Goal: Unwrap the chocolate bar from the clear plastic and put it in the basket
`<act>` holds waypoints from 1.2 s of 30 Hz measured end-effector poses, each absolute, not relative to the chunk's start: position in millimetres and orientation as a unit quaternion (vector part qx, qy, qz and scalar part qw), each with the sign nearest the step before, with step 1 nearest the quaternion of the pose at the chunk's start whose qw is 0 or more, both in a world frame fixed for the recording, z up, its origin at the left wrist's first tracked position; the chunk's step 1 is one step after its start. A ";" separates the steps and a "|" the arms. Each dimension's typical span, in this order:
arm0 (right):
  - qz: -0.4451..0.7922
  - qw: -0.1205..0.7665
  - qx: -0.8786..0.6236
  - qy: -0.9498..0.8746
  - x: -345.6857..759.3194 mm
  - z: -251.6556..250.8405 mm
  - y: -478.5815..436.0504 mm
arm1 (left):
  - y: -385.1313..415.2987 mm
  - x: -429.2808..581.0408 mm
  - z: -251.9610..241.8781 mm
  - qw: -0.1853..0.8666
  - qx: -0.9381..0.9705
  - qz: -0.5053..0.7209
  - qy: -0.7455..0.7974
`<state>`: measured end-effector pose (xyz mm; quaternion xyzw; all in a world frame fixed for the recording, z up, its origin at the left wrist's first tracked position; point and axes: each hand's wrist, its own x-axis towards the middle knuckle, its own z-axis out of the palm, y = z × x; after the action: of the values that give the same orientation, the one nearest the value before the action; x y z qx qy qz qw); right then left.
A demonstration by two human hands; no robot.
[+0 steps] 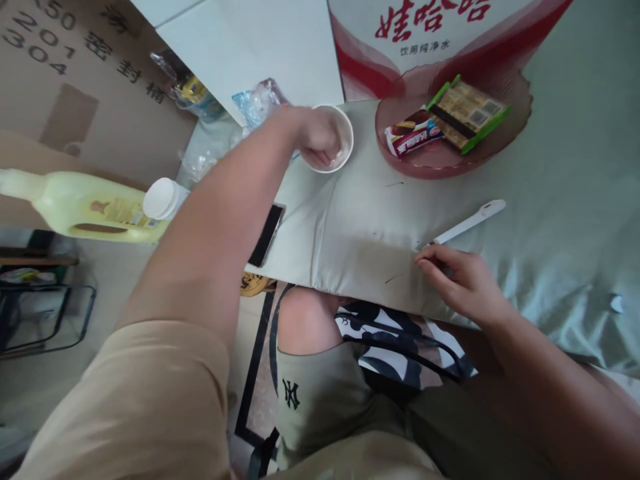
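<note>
My left hand reaches down into a white paper cup, its fingers bent together inside. Motion blurs them somewhat, and whatever they hold cannot be made out. On the cloth-covered table, my right hand has thumb and forefinger pinched together; anything between them is too small to name. Just beyond these fingertips lies a slim white tool with a hole near its far end, perhaps a knife or razor. Its near tip is close to the fingers, and I cannot tell whether they touch.
A pink scalloped bowl holds a wrapped snack bar and a green-edged packet. Behind it stands a red-and-white carton. A phone lies below my left forearm. Clear plastic wrappers and a yellow bottle are at left.
</note>
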<state>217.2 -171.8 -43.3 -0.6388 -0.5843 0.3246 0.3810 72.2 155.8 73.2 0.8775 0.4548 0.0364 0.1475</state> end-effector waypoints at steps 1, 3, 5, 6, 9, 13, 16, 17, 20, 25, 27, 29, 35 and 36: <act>0.322 0.379 -0.638 -0.587 217.0 -44.0 -171.3 | 153.3 65.7 85.6 0.172 0.860 -0.017 0.480; 0.318 0.376 -0.636 -0.594 216.3 -44.9 -171.3 | 149.4 42.2 110.0 0.171 0.848 0.014 0.501; 0.316 0.376 -0.633 -0.599 215.4 -44.7 -172.3 | 145.2 4.8 126.8 0.150 0.830 0.145 0.517; 0.315 0.377 -0.632 -0.599 215.0 -44.1 -173.0 | 141.8 -18.3 130.0 0.096 0.833 0.156 0.523; 0.318 0.388 -0.628 -0.595 213.8 -42.1 -175.0 | 123.2 -96.8 115.7 -0.036 0.829 0.046 0.557; 0.320 0.394 -0.624 -0.594 210.3 -43.8 -177.3 | 91.0 -186.4 63.5 0.072 0.821 -0.034 0.566; 0.319 0.383 -0.631 -0.594 205.4 -47.1 -177.6 | 81.2 -221.2 33.8 0.144 0.821 -0.112 0.542; 0.322 0.379 -0.635 -0.592 203.5 -48.0 -177.2 | 82.3 -227.4 28.8 0.154 0.818 -0.126 0.539; 0.335 0.379 -0.638 -0.581 197.7 -49.4 -175.0 | 94.6 -237.0 24.9 0.178 0.807 -0.166 0.537; 0.335 0.396 -0.632 -0.575 192.5 -51.9 -170.8 | 118.9 -243.1 24.7 0.231 0.791 -0.190 0.533; 0.331 0.393 -0.634 -0.579 193.0 -52.7 -170.4 | 125.4 -247.0 22.7 0.248 0.765 -0.134 0.578; 0.329 0.388 -0.631 -0.585 194.6 -52.5 -171.3 | 128.9 -251.7 22.0 0.234 0.734 -0.072 0.634; 0.344 0.385 -0.620 -0.590 199.0 -47.0 -174.7 | 92.4 -221.9 35.1 0.287 0.687 0.294 0.599; 0.348 0.386 -0.619 -0.589 198.5 -46.7 -174.4 | 78.1 -203.2 36.6 0.315 0.685 0.332 0.567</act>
<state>198.5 -174.4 -46.7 -0.6187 -0.5890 0.3477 0.3864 -203.2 78.1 36.6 0.6852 0.5666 0.3319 0.3152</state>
